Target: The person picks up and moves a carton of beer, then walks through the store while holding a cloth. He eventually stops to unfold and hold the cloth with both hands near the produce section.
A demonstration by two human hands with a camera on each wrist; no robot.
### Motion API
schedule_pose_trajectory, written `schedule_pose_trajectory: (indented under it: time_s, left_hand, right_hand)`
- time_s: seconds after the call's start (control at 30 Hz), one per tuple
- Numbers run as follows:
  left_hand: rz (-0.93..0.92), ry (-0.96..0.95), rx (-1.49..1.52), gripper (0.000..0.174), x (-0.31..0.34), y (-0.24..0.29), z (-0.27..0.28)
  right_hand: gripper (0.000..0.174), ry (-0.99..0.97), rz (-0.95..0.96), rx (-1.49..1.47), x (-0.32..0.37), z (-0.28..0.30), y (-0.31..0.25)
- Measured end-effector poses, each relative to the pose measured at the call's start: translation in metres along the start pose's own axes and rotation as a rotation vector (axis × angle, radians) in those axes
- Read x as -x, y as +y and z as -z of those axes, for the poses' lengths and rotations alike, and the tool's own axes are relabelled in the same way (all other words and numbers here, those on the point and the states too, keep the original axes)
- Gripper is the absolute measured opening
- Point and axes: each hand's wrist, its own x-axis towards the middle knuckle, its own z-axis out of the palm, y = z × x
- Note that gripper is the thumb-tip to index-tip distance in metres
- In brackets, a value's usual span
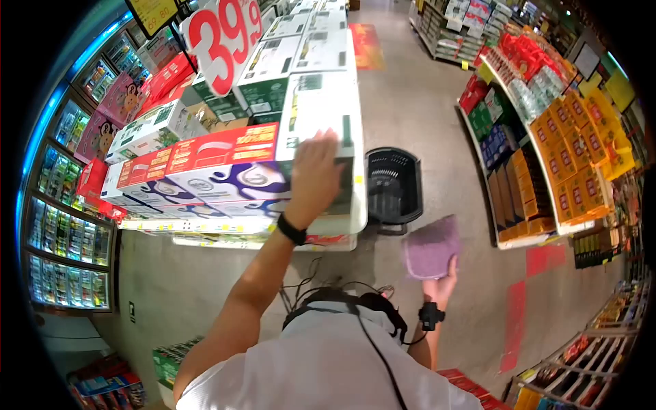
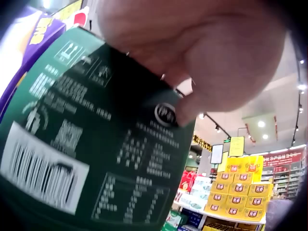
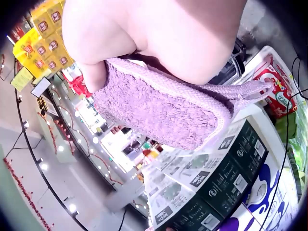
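Left hand (image 1: 316, 179) lies on the near end of a white-and-green carton (image 1: 320, 102), fingers extended over its top, thumb against the green face. The right hand (image 1: 444, 279), fingers bent, grips a purple plush cloth (image 1: 430, 247) by one edge, well apart from the left, near a black shopping basket (image 1: 395, 188) on the floor (image 1: 437, 157).

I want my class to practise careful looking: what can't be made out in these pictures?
Left wrist view: small print on the green carton, too small and blurred to read.
Left wrist view: the rest of the left hand, cut off by the top edge.
Head view: most fingers of the right hand, hidden by the purple cloth.
Head view: the top of the yellow sign, cut off by the top edge.
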Motion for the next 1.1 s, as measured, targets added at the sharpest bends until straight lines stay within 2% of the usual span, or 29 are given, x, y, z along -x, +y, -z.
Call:
schedule_pose_trajectory:
  time_s: [0.07,0.1,0.23,0.3,0.33,0.37,0.43,0.5,0.57,0.6,0.63,0.67,0.7,0.73,0.8,0.83,0.9,0.93,1.0,1.03,1.07,1.1]
  left_hand:
    - [-0.058,0.195,-0.084,0.058,0.012,-0.013,-0.025]
    - [0.019,0.101,-0.009,0.053,0.007,-0.013,-0.019]
    - [0.128,0.208,-0.062,0.040,0.013,0.011,-0.022]
    - [0.203,0.246,-0.121,0.036,0.015,0.028,-0.021]
    - [0.211,0.290,-0.151,0.032,0.018,0.035,-0.022]
    - [0.244,0.413,-0.070,0.019,0.020,0.047,-0.026]
    - [0.377,0.439,0.091,0.009,0.021,0.087,-0.034]
    - [0.246,0.457,0.248,0.007,0.015,0.132,-0.059]
    - [0.262,0.298,0.433,0.012,0.013,0.173,-0.103]
    - [0.258,0.174,0.500,0.016,0.006,0.209,-0.117]
    - [0.244,0.028,0.699,0.020,-0.001,0.237,-0.137]
    - [0.062,0.009,0.784,0.028,-0.004,0.261,-0.166]
    - [0.027,-0.142,0.879,0.038,-0.014,0.296,-0.171]
    - [-0.088,-0.311,0.944,0.050,-0.017,0.315,-0.194]
    - [-0.180,-0.695,1.133,0.063,-0.034,0.371,-0.205]
    - [-0.188,-0.704,1.135,0.063,-0.042,0.398,-0.213]
    - [-0.239,-1.028,1.604,0.079,-0.056,0.451,-0.229]
    - [-0.239,-1.014,1.605,0.079,-0.066,0.477,-0.235]
    - [-0.374,-1.248,1.955,0.089,-0.087,0.525,-0.244]
    - [-0.373,-1.244,1.955,0.089,-0.098,0.548,-0.248]
    - [-0.495,-1.237,2.043,0.092,-0.109,0.572,-0.250]
    - [-0.620,-1.229,2.129,0.096,-0.122,0.595,-0.248]
  right_hand:
    - [0.048,-0.105,-0.086,-0.013,-0.012,-0.016,-0.017]
    - [0.050,-0.166,-0.111,-0.046,-0.019,-0.018,-0.027]
    - [0.049,-0.193,-0.012,-0.027,-0.039,-0.005,-0.085]
    - [0.050,-0.168,-0.095,-0.064,-0.040,0.005,-0.115]
    - [0.052,-0.141,-0.071,-0.041,-0.042,0.017,-0.132]
    - [0.052,-0.144,-0.058,-0.050,-0.043,0.033,-0.149]
    - [0.052,-0.161,0.009,-0.130,-0.043,0.060,-0.182]
    - [0.053,-0.131,0.086,-0.163,-0.030,0.080,-0.214]
    - [0.053,-0.050,0.240,-0.161,-0.014,0.101,-0.243]
    - [0.053,-0.049,0.244,-0.164,-0.002,0.110,-0.257]
    - [0.052,-0.006,0.301,-0.181,0.009,0.119,-0.270]
    - [0.051,0.039,0.359,-0.199,0.021,0.128,-0.281]
    - [0.051,0.043,0.366,-0.204,0.035,0.139,-0.291]
    - [0.052,0.078,0.438,-0.236,0.047,0.149,-0.300]
    - [0.052,0.123,0.520,-0.277,0.075,0.180,-0.313]
    - [0.052,0.136,0.591,-0.298,0.088,0.199,-0.320]
    - [0.052,0.140,0.661,-0.310,0.111,0.234,-0.333]
    - [0.052,0.071,0.690,-0.241,0.120,0.251,-0.342]
    - [0.052,0.000,0.715,-0.172,0.133,0.266,-0.366]
    - [0.053,0.177,0.790,-0.184,0.140,0.267,-0.377]
    - [0.054,0.359,0.863,-0.194,0.143,0.271,-0.392]
    - [0.054,0.364,0.865,-0.193,0.141,0.273,-0.412]
